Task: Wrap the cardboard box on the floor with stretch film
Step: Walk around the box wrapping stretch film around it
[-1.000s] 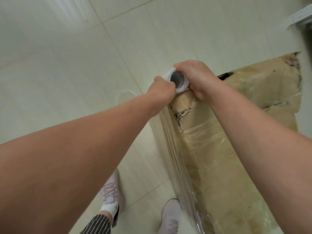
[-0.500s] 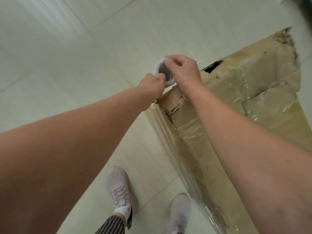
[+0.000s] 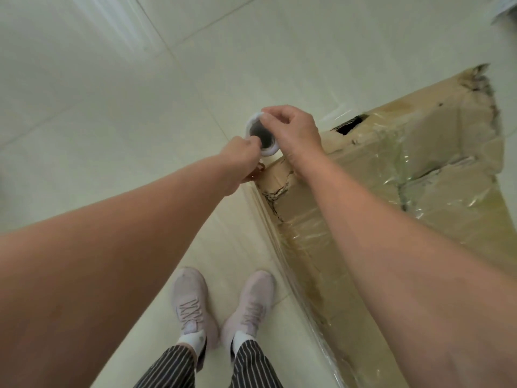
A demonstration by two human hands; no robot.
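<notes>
The large brown cardboard box [image 3: 436, 152] stood on the pale cream tiled floor [image 3: 112, 107], filling the right of the view, its corners torn and a dark slot [image 3: 349, 126] open in its top face. Glossy, wrinkled clear stretch film [image 3: 307, 239] already lay over its top and down the near side, bunched in bands along the left vertical edge. The white-rimmed roll of stretch film [image 3: 258, 133], seen end-on with a dark hollow core, was held upright just beside the box's ripped near-left top corner [image 3: 275, 189].

The right hand [image 3: 293, 133] had its fingers curled over the roll's far rim, gripping it from above. The left hand [image 3: 240, 152] gripped the near rim, fingers curled with a tip at the core's edge. The hands hid the roll's body below the rim, and the right forearm crossed over much of the box's near side.

Below, two pale pink laced trainers [image 3: 193, 301] stood on the floor just left of the box, under black-and-white striped trousers [image 3: 167, 368]. A blurred white object [image 3: 506, 9] sat at the top right corner.
</notes>
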